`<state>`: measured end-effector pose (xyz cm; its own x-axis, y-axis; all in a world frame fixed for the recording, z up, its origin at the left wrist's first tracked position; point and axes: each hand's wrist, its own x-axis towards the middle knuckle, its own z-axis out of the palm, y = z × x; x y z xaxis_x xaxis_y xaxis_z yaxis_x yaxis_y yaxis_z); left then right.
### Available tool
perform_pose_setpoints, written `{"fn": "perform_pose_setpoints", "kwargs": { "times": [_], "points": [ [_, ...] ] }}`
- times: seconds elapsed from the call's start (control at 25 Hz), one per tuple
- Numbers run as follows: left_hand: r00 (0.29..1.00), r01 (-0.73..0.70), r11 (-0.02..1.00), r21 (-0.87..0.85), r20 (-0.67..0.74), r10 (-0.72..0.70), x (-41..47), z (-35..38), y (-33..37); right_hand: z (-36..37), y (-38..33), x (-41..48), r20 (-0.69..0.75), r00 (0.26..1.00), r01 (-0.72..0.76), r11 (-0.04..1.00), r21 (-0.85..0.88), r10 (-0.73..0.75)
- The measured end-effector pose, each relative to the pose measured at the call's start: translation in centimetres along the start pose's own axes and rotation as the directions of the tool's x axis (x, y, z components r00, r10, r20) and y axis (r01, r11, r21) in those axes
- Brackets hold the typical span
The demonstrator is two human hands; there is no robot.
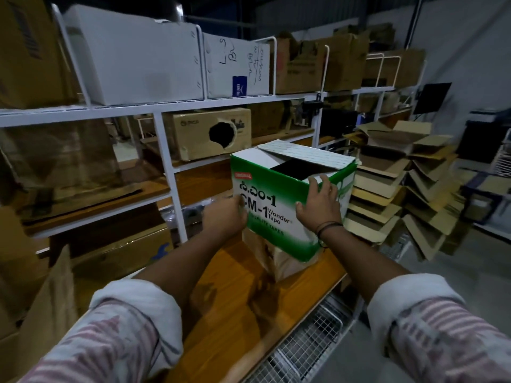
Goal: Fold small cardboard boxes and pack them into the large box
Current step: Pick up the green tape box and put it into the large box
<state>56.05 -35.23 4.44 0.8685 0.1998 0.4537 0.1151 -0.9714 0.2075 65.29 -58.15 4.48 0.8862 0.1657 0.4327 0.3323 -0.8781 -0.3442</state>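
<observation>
- The large box (279,194), green and white with tape branding, stands just right of the frame's centre on the wooden table (235,313). Whether its base sits fully down cannot be told.
- Its top flaps (304,154) are only partly closed, leaving a dark gap near the front edge. The mouth probably needs to be opened wider before anything goes in.
- The left hand (228,217) clasps the box's left front corner. The thumb lies on the printed face and the fingers run round the side, out of sight.
- The right hand (318,205) lies flat on the upper right of the same face, with its fingers (323,183) spread and nearly straight. The tips reach the top edge and enclose nothing.
- A hold on two sides like this suits steadying or turning the box rather than carrying it.
- The small cardboard boxes (387,194) are heaped just right of the large box, flaps splayed, some flat and some half-formed. They are within the right hand's reach for folding.
- The table's right edge runs close under the box, and a wire basket (304,346) sits below it at lower centre, so a push rightward risks tipping the box off.
- The white shelf rack (166,150) and a brown carton (193,134) with a torn hole close off the space behind. Open room lies toward the person, on the bare wood at lower centre.
</observation>
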Motion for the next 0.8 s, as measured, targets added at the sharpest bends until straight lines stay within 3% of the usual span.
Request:
{"fn": "perform_pose_setpoints", "kwargs": {
  "times": [0.16, 0.36, 0.56, 0.64, 0.8],
  "points": [
    [0.999, 0.007, 0.993, -0.114, -0.034, -0.011, 5.2, 2.7, 1.1, 2.2, 1.1, 3.6, 0.018, 1.000, 0.003, 1.000, 0.024, -0.003],
    [0.994, 0.096, 0.974, -0.205, -0.025, -0.103, 10.0, 5.0, 0.3, 3.0, 3.3, 3.4, -0.130, 0.979, 0.181, 0.966, 0.182, -0.159],
    [0.986, 0.163, 0.922, -0.351, 0.024, -0.165, 11.6, 5.4, -2.8, -0.5, 9.6, 3.1, -0.070, 0.931, 0.360, 0.866, 0.348, -0.360],
    [0.990, 0.128, 0.900, -0.417, -0.004, -0.142, 11.5, 5.8, -3.1, -1.1, 11.1, 3.9, -0.105, 0.953, 0.301, 0.855, 0.422, -0.284],
    [0.973, 0.158, 0.835, -0.527, -0.060, -0.222, 10.6, 7.3, -2.8, 1.9, 10.7, 3.3, -0.317, 0.948, 0.149, 0.878, 0.456, 0.004]
  ]
}}
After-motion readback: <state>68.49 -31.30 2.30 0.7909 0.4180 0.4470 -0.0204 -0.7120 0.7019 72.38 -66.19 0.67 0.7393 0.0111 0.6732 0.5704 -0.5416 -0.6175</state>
